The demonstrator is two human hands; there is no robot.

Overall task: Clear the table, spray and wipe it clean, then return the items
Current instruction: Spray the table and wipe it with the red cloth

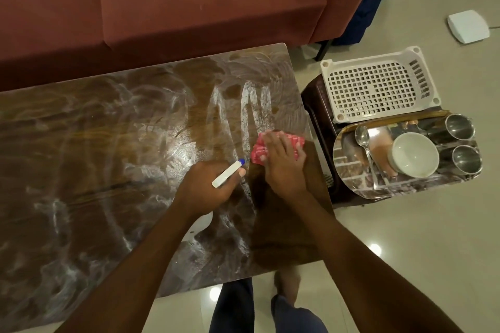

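Cloth (258, 153), red and white, lies pressed beneath our right hand (281, 165), fingers spread flat over it near the table (108, 143) edge. Our left hand (205, 186) curls round the spray bottle (228, 173), its blue nozzle poking beyond the fingers.

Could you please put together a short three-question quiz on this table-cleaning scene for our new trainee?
1. True or false: the right hand presses the red cloth onto the table.
2. What does the left hand grip? A) a spray bottle B) a brush C) a sponge
3. How many steel cups stand on the tray?
Key: 1 true; 2 A; 3 two.
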